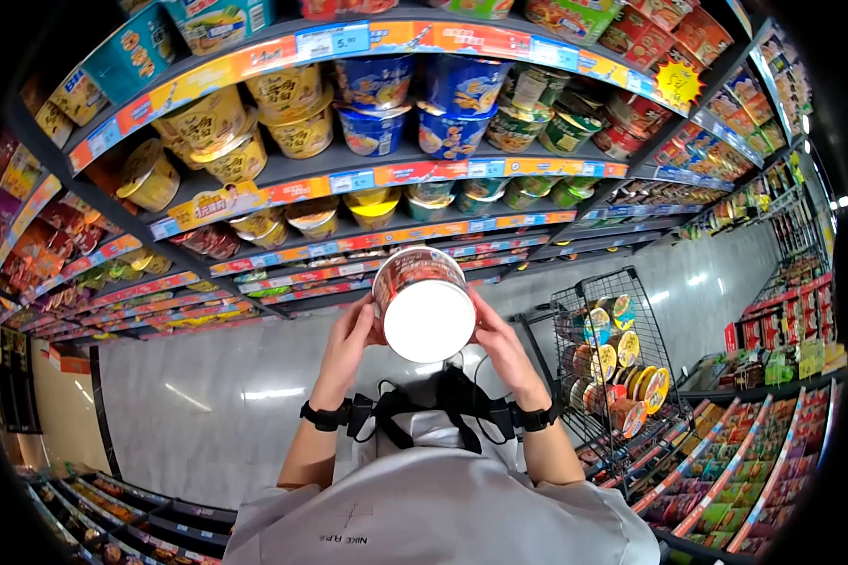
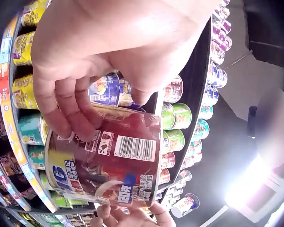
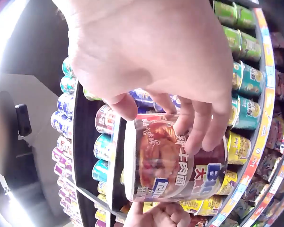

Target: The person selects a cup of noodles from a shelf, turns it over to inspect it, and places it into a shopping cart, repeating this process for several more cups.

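Observation:
Both hands hold a dark red instant noodle cup (image 1: 424, 271) in front of the body, its plain white round end facing the head camera. My left hand (image 1: 347, 341) grips one side, fingers curled over the wall. On the opposite side my right hand (image 1: 505, 354) grips it the same way. A barcode and small print on the noodle cup (image 2: 118, 156) show in the left wrist view. The right wrist view shows the noodle picture and large characters on the noodle cup (image 3: 165, 161).
Shelves ahead carry yellow noodle cups (image 1: 292, 113), blue noodle cups (image 1: 457, 108) and others, with price strips (image 1: 320, 188) along their edges. A black wire shopping cart (image 1: 561, 325) holding several noodle cups (image 1: 628, 348) stands at the right. More stocked shelves (image 1: 754, 471) lie behind it.

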A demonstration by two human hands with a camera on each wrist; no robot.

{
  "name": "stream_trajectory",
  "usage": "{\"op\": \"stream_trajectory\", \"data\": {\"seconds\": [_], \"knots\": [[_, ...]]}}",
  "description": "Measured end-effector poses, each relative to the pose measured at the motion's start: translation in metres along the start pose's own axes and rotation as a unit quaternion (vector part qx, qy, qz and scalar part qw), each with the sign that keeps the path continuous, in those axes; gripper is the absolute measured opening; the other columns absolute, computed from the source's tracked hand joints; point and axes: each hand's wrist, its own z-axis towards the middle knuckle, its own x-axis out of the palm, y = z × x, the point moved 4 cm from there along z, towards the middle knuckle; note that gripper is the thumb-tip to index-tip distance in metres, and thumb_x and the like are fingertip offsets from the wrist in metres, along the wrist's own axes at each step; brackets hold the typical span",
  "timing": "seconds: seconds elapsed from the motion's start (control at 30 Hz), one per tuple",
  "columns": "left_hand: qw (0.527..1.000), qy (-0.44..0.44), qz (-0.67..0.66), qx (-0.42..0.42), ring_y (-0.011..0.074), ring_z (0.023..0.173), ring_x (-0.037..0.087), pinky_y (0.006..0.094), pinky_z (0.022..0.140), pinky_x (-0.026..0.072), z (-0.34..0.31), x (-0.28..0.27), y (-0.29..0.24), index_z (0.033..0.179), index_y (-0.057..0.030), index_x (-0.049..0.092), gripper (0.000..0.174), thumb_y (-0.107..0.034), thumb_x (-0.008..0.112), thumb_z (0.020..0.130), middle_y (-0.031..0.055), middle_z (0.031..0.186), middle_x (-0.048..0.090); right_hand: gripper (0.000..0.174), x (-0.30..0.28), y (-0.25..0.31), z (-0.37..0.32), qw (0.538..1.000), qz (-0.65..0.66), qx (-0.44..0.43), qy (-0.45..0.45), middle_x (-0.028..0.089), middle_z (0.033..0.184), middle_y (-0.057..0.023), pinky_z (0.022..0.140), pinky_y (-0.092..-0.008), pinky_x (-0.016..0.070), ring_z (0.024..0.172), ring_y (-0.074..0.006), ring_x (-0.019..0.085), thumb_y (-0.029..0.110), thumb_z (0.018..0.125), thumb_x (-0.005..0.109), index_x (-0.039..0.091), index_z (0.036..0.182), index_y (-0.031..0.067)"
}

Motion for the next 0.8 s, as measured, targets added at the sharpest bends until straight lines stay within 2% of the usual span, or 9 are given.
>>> {"op": "stream_trajectory", "data": {"seconds": [0.13,0.23,0.37,0.47,0.53,0.6,0.67,0.73,0.8], "knots": [[1.000,0.013,0.009,0.013,0.0111,0.075,0.060,0.0289,0.072,0.0516,0.000,0.021,-0.002,0.138,-0.0001,0.045,0.048,-0.031,0.049,0.102,0.0022,0.081,0.059,0.065,-0.014,0.002,-0.012,0.998,0.042,0.015,-0.048,0.045,0.143,-0.0120,0.101,-0.0328,0.0392,0.120,-0.0188,0.050,0.025,0.094,0.049,0.027,0.150,0.0007],[0.999,0.020,0.035,0.021,0.0090,0.073,0.055,0.0251,0.069,0.0468,0.001,0.035,-0.001,0.136,-0.0009,0.050,0.043,-0.028,0.049,0.102,0.0007,0.079,0.057,0.057,-0.032,-0.006,-0.024,0.987,0.114,0.071,-0.084,0.054,0.133,-0.0088,0.099,-0.0369,0.0427,0.118,-0.0195,0.055,0.034,0.097,0.043,0.038,0.143,0.0009],[0.993,0.073,0.084,0.045,0.0073,0.072,0.050,0.0227,0.069,0.0431,0.003,0.086,-0.011,0.136,-0.0010,0.051,0.041,-0.023,0.049,0.102,-0.0013,0.077,0.054,0.057,-0.084,-0.027,-0.045,0.979,0.157,0.093,-0.085,0.049,0.138,-0.0130,0.100,-0.0414,0.0426,0.122,-0.0242,0.053,0.039,0.100,0.039,0.039,0.143,0.0002],[0.989,0.102,0.100,0.050,0.0066,0.072,0.049,0.0226,0.070,0.0429,0.007,0.141,-0.006,0.139,-0.0015,0.049,0.042,-0.022,0.049,0.102,-0.0021,0.077,0.053,0.061,-0.122,-0.011,-0.063,0.978,0.169,0.072,-0.103,0.051,0.137,-0.0138,0.100,-0.0422,0.0432,0.121,-0.0250,0.054,0.044,0.102,0.034,0.038,0.141,-0.0018],[0.985,0.132,0.098,0.044,0.0061,0.074,0.049,0.0222,0.071,0.0428,0.011,0.180,0.006,0.141,-0.0029,0.047,0.044,-0.021,0.051,0.101,-0.0026,0.079,0.055,0.070,-0.150,-0.008,-0.087,0.973,0.179,0.056,-0.136,0.058,0.129,-0.0142,0.097,-0.0385,0.0457,0.114,-0.0228,0.059,0.055,0.101,0.025,0.043,0.137,-0.0026],[0.976,0.141,0.152,0.073,0.0057,0.077,0.050,0.0218,0.073,0.0430,0.014,0.223,0.018,0.142,-0.0045,0.045,0.045,-0.020,0.053,0.100,-0.0029,0.085,0.056,0.075,-0.186,-0.008,-0.112,0.969,0.192,0.049,-0.145,0.058,0.128,-0.0142,0.095,-0.0375,0.0471,0.112,-0.0217,0.060,0.061,0.099,0.024,0.040,0.139,-0.0016],[0.970,0.173,0.158,0.062,0.0063,0.086,0.051,0.0223,0.078,0.0450,0.017,0.265,0.034,0.141,-0.0069,0.047,0.045,-0.022,0.055,0.100,-0.0009,0.101,0.054,0.070,-0.221,-0.011,-0.140,0.954,0.245,0.066,-0.158,0.061,0.122,-0.0148,0.094,-0.0381,0.0472,0.109,-0.0221,0.061,0.060,0.099,0.027,0.036,0.139,0.0034],[0.957,0.192,0.204,0.075,0.0080,0.094,0.053,0.0240,0.084,0.0465,0.018,0.309,0.048,0.140,-0.0069,0.050,0.044,-0.024,0.055,0.100,0.0015,0.111,0.052,0.065,-0.250,-0.019,-0.163,0.953,0.245,0.024,-0.179,0.060,0.123,-0.0149,0.097,-0.0386,0.0453,0.110,-0.0219,0.060,0.058,0.100,0.027,0.038,0.138,0.0069],[0.953,0.219,0.199,0.060,0.0095,0.098,0.053,0.0252,0.087,0.0467,0.019,0.351,0.062,0.138,-0.0060,0.051,0.042,-0.025,0.054,0.100,0.0025,0.114,0.051,0.063,-0.278,-0.028,-0.188,0.947,0.255,0.009,-0.195,0.060,0.124,-0.0145,0.099,-0.0385,0.0429,0.110,-0.0212,0.060,0.057,0.101,0.027,0.039,0.137,0.0079]]}}
